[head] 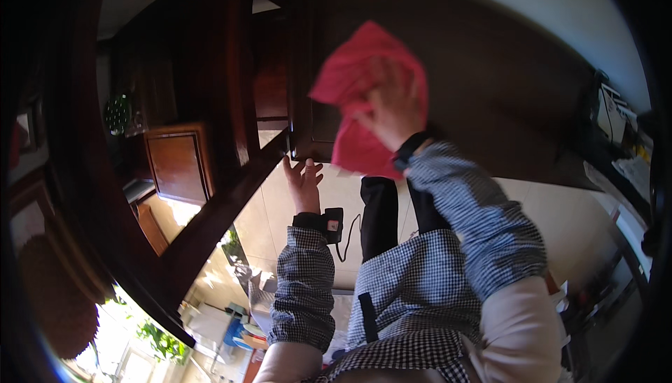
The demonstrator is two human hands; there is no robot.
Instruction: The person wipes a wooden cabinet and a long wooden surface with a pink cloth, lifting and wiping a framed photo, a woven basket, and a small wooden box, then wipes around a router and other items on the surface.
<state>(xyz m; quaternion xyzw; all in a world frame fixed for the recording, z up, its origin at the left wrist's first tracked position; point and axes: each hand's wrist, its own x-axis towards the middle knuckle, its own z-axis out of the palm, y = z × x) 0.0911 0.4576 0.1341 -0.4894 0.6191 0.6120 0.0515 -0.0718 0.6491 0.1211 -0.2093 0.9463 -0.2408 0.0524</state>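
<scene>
My right hand (395,102) presses a pink cleaning cloth (346,76) against a dark brown wooden door panel (472,84). The cloth lies spread under the palm, and its lower part hangs past the panel's lower edge. Hand and cloth are a little blurred. My left hand (303,181) is at that panel's lower left corner, fingers apart, with the fingertips at or very near the edge. It holds nothing that I can see. Both forearms wear checked sleeve covers, and a black device (333,225) with a cable is strapped at my left wrist.
A dark wooden frame (226,204) runs diagonally on the left. Behind it stands a brown cabinet (178,165). Pale floor tiles (262,215) lie below. On the right are cables and papers (614,115). Green plants (163,338) show at lower left.
</scene>
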